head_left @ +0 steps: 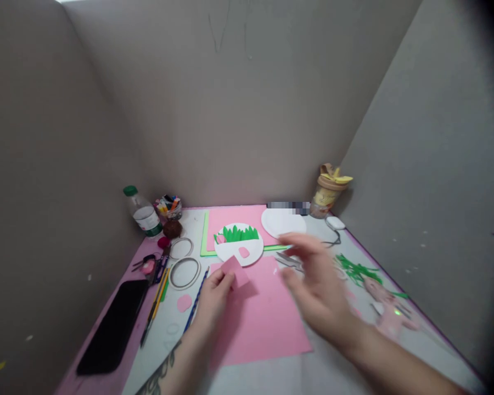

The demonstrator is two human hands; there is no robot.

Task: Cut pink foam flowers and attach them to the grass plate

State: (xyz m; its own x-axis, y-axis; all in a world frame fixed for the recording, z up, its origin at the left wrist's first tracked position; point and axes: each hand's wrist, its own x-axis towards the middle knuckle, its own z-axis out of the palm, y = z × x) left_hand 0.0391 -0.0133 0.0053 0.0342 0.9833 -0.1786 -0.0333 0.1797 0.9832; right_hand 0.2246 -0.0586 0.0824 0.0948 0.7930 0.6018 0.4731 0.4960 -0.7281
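My left hand (214, 299) is closed on a small pink paper piece (234, 270), held just above a large pink sheet (263, 323) that lies flat on the table. My right hand (313, 280) hovers over the sheet's right side, blurred by motion, fingers stretched out and apart with nothing in them. Metal scissors (288, 261) lie just beyond its fingertips. Behind the left hand sits a white paper plate (239, 245) with green paper grass and small pink pieces stuck on it.
A black phone (113, 323), pencils (158, 299), two rings (184, 271) and small snips (148, 263) lie at left. A bottle (144, 214), marker cup (169, 207), second white plate (283, 222), tub (327, 195), green strips (356, 270) and pink scraps (389, 310) stand around. Grey walls enclose the table.
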